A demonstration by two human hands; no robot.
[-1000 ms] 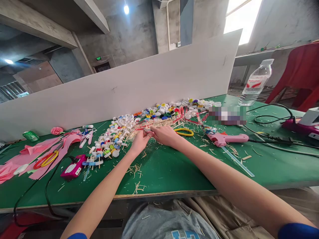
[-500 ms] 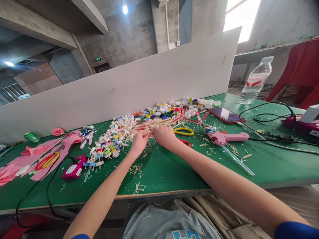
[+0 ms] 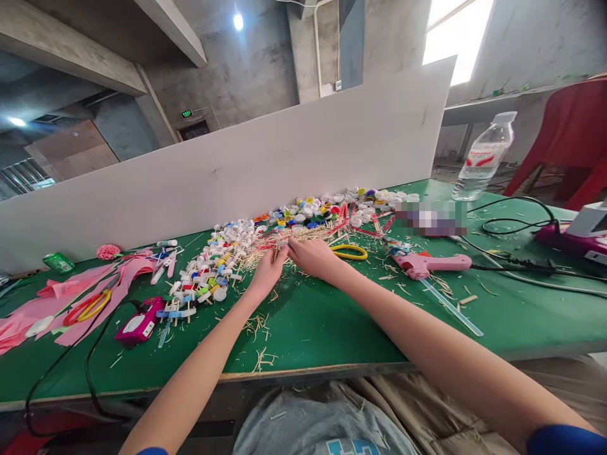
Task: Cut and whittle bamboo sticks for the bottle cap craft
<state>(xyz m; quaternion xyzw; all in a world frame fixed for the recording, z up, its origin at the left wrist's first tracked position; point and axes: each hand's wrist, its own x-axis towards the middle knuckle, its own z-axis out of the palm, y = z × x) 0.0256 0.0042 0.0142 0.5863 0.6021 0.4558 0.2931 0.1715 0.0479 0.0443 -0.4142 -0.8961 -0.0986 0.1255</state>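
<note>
Steady the bare left hand (image 3: 266,273) beside the bare right hand (image 3: 310,257), closure and contents unclear, thin pale wooden sticks (image 3: 252,254) just beyond.

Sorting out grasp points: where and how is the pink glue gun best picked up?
Likely by the handle, from above and the near right, fingers wrapping across it. The glue gun lies with that slim grip pointing right; the glue stick juts toward the near edge and the cord leaves the handle's end, so avoid both.

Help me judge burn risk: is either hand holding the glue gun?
No: the glue gun lies on the table, apart from the left hand and right hand.
</note>
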